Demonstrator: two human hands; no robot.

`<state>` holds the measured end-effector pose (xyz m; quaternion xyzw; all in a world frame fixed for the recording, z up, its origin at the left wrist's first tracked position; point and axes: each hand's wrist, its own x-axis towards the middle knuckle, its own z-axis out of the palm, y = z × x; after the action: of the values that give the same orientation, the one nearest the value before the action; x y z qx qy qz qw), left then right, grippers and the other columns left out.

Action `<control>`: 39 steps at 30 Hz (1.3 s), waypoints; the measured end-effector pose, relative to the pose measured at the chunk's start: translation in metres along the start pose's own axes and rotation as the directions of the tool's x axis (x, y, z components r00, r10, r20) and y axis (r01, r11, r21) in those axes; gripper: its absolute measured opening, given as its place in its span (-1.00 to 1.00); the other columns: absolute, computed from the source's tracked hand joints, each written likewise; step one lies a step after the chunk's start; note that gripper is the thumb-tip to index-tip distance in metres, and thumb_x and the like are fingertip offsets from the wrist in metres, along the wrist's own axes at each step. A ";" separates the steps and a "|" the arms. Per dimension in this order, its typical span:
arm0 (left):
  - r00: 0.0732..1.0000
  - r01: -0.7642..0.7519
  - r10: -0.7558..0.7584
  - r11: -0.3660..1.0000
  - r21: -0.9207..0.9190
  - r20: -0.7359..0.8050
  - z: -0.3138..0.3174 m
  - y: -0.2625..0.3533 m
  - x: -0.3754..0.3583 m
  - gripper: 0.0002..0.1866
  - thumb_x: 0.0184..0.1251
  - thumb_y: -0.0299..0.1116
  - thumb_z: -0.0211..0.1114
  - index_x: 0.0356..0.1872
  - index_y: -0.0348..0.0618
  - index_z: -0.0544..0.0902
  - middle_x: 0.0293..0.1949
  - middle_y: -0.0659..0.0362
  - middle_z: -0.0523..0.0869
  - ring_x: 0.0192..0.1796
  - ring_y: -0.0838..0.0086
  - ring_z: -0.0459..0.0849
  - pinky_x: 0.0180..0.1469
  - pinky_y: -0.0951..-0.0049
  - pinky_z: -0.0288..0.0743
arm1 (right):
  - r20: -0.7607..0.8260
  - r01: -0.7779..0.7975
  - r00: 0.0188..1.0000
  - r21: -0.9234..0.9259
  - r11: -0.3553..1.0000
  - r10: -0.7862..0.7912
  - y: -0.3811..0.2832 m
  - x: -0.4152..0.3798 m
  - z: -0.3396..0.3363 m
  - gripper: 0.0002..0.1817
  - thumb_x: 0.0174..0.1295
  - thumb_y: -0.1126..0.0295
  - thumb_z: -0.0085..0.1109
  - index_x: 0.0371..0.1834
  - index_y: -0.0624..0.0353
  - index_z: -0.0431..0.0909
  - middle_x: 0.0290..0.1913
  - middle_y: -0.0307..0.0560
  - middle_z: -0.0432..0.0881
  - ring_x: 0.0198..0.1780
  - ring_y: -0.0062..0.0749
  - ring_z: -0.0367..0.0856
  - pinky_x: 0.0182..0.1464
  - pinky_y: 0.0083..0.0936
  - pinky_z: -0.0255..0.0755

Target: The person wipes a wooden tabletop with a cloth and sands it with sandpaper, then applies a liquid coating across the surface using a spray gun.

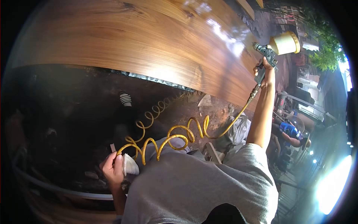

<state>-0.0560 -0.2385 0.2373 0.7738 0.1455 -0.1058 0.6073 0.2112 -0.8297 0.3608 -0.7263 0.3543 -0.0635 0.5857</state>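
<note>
My right hand [265, 72] is stretched out to the upper right, shut on the grip of a dark spray gun [265, 52] with a cream cup [285, 43] on top. The gun sits over the right edge of a large glossy wooden panel [130, 37]. A yellow coiled air hose [175, 136] runs from the gun's base down across my grey shirt to my left hand [113, 168]. That hand is closed around the hose's end coil, together with a white cloth [130, 164].
Below the panel lies dark, littered ground with a striped shoe [125, 99] and scraps [205, 100]. A person in a blue shirt [291, 130] is at the right, near metal frames. Green foliage [328, 56] and bright glare fill the right edge.
</note>
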 end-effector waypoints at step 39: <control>0.992 -0.081 0.087 0.994 0.074 -0.089 -0.027 -0.001 -0.074 -0.82 0.26 -0.46 0.32 -0.24 -0.42 0.69 -0.48 -0.02 0.70 -0.46 0.34 0.69 -0.34 0.40 0.52 | 0.136 -0.001 0.991 0.064 0.998 -0.008 -0.012 -0.027 0.022 -0.75 0.42 0.22 0.17 -0.22 0.17 0.42 -0.47 -0.13 0.48 -0.61 -0.38 0.52 -0.66 -0.54 0.38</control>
<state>-0.1256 -0.2188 0.2680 0.8043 0.1369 -0.0495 0.5762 0.2077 -0.7954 0.3736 -0.7104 0.3101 -0.0261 0.6312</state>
